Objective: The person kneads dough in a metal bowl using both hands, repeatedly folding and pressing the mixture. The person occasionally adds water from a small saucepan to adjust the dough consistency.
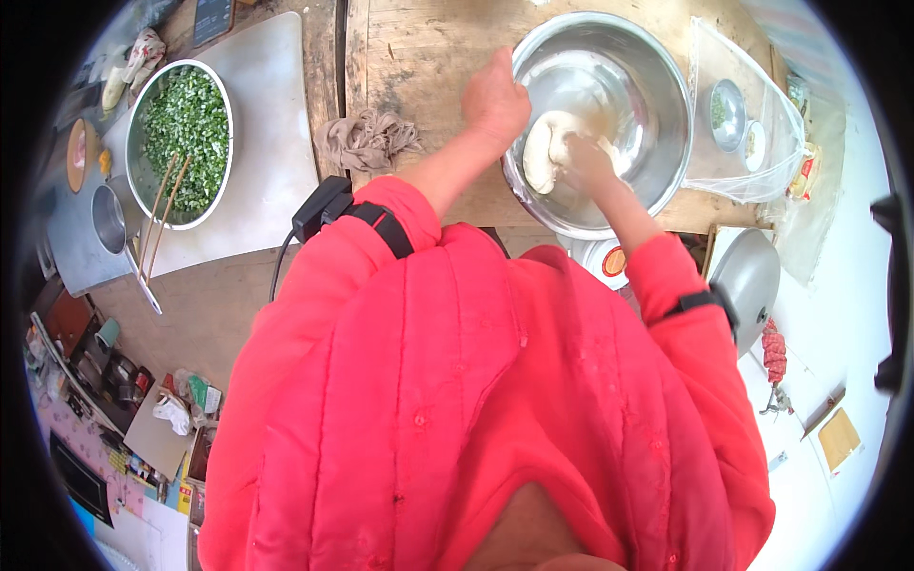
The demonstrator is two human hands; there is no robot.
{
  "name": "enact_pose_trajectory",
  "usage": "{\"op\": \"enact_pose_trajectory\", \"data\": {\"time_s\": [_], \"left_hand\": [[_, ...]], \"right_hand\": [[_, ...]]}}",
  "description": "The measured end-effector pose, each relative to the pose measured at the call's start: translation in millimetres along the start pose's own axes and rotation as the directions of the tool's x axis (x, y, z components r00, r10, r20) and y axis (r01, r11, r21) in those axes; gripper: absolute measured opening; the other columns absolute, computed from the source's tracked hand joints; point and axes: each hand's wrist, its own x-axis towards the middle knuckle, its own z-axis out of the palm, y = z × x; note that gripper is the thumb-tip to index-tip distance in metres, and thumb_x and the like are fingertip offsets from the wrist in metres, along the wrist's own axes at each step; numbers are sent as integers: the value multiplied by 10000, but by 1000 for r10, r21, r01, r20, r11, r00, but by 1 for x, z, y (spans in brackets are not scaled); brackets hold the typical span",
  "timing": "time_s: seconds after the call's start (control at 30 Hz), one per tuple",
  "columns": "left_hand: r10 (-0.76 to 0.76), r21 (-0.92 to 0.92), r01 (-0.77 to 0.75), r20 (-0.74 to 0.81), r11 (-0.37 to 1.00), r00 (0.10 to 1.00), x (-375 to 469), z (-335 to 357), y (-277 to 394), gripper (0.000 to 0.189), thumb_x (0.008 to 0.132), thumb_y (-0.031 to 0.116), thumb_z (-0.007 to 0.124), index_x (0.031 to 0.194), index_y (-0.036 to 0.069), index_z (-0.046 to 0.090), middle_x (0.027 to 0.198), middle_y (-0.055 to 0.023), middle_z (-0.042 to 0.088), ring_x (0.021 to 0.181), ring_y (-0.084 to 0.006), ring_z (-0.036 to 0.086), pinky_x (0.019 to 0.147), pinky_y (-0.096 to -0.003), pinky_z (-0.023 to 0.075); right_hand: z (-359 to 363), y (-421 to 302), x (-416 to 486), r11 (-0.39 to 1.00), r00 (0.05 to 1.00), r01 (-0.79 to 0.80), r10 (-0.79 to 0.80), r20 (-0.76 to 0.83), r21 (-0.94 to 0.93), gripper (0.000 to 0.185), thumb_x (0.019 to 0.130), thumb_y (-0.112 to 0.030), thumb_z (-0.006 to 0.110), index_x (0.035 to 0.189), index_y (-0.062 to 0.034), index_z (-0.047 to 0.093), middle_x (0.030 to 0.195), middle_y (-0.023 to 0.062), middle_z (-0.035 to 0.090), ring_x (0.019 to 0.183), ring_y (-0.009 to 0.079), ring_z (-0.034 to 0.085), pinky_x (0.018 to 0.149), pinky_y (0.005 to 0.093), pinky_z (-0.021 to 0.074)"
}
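Observation:
A pale lump of dough (544, 153) lies in a wide stainless steel bowl (660, 107) on the wooden table. My left hand (496, 96) grips the left rim of this bowl, with the thumb side over the edge. Inside it, my right hand (589, 163) is closed on the dough and pressed into it; motion blurs this hand, and its fingertips are hidden. Smears of flour or dough mark the bowl's inner wall.
To the left, a bowl (232, 135) of chopped greens stands on a pale board (275, 93), with chopsticks (164, 221) across its rim. A crumpled cloth (368, 139) lies between. At right are a mesh food cover (775, 143) over small bowls and a metal lid (750, 285).

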Motion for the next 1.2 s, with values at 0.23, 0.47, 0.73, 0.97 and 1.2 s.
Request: {"op": "enact_pose_trajectory", "data": {"time_s": [0.23, 0.47, 0.73, 0.97, 1.2], "left_hand": [[-18, 36, 18, -3, 999, 1000, 2, 1, 1, 397, 804, 60, 559, 1198, 88, 523, 961, -196, 671, 912, -398, 635, 807, -483, 497], [4, 11, -4, 26, 1000, 1000, 5, 5, -6, 486, 803, 69, 552, 1283, 94, 483, 967, -214, 660, 906, -407, 629, 817, -482, 489], [50, 15, -50, -16, 999, 999, 0, 6, -5, 456, 799, 64, 558, 1251, 74, 498, 939, -217, 663, 879, -420, 631, 794, -488, 497], [26, 38, -25, -34, 999, 999, 0, 3, 0, 394, 804, 57, 560, 1194, 104, 530, 926, -213, 671, 873, -410, 644, 785, -493, 507], [23, 83, -25, 18, 996, 1000, 4, 2, -1, 433, 812, 60, 561, 1240, 86, 506, 981, -206, 663, 916, -395, 635, 821, -472, 499]], "right_hand": [[21, -7, -24, 983, 999, -3, -3, 33, 184, 352, 712, -136, 719, 974, -76, 492, 847, 167, 597, 952, 387, 605, 807, 462, 470], [54, -3, 29, 962, 1000, -4, -1, 21, 273, 127, 690, -46, 624, 802, -17, 571, 753, 240, 620, 769, 419, 631, 681, 491, 489], [26, 11, 62, 948, 838, -44, -136, 528, 315, 127, 722, -68, 620, 819, 12, 639, 856, 229, 661, 923, 354, 655, 830, 433, 504], [34, 14, -28, 921, 993, -77, 107, -57, 381, 554, 759, -224, 740, 1220, -19, 511, 1208, 169, 566, 1052, 299, 605, 919, 377, 474], [38, 70, 2, 84, 781, -483, 491, 386, 871, 895, 640, -282, 856, 1335, 7, 372, 1287, 240, 488, 1116, 351, 559, 893, 425, 509]]}}
